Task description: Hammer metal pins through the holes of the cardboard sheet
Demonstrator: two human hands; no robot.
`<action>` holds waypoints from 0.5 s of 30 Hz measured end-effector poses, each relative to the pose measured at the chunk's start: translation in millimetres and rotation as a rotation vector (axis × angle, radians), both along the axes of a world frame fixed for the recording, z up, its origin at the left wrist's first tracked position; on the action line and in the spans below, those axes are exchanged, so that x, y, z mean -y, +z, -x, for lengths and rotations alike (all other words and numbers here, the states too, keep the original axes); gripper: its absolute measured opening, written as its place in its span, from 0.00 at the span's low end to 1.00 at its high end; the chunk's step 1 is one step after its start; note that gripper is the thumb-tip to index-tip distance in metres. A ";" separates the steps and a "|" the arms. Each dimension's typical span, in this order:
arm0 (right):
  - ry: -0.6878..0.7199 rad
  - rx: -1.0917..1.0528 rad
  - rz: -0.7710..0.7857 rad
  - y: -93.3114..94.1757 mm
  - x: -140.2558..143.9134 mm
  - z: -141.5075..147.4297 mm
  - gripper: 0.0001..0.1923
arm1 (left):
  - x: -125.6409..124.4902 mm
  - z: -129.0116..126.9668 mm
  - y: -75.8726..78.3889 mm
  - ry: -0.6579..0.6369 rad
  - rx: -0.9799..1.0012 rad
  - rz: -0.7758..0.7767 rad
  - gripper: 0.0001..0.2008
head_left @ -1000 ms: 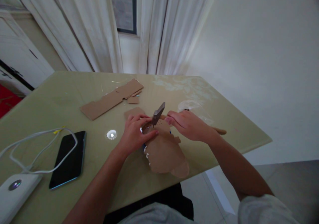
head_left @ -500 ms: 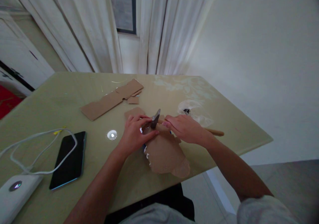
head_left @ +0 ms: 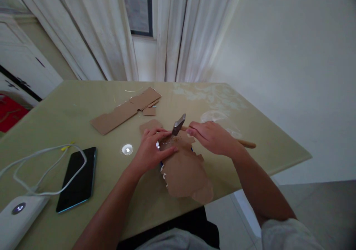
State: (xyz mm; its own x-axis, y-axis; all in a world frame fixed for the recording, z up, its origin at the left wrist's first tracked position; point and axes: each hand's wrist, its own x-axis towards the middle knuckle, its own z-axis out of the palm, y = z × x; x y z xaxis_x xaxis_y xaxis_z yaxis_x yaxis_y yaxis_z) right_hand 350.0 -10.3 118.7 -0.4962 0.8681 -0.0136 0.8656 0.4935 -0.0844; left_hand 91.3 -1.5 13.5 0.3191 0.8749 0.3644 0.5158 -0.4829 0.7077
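My right hand (head_left: 213, 137) grips the wooden handle of a small hammer (head_left: 178, 124), whose grey metal head is raised just above a ragged brown cardboard piece (head_left: 185, 168). That piece lies on the pale green table (head_left: 69, 109) near its front edge and shows a row of small holes at its top. My left hand (head_left: 150, 150) presses down on the cardboard's upper left part, fingers close to the hammer head. Whether the fingers pinch a nail there is too small to tell.
A long cardboard strip (head_left: 125, 109) with scraps lies further back. A black phone (head_left: 78, 177), a white cable (head_left: 41, 168) and a white device (head_left: 16, 215) are at the left. A crumpled clear plastic bag (head_left: 222, 122) sits behind my right hand. Curtains hang behind the table.
The hammer head came down onto the cardboard half a second ago and has lifted again. My left hand stayed on the cardboard.
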 end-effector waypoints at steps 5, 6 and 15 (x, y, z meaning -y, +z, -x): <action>-0.248 -0.201 -0.067 -22.1 -25.5 -7.5 0.24 | 0.8 2.0 1.5 -0.042 0.059 0.055 0.29; -0.304 -0.194 -0.089 -31.3 -30.8 -6.7 0.24 | 1.3 2.6 2.5 -0.045 0.073 0.063 0.30; -0.549 -0.114 -0.066 -86.6 -37.5 -9.7 0.27 | -9.8 38.1 8.5 0.440 -0.154 0.059 0.18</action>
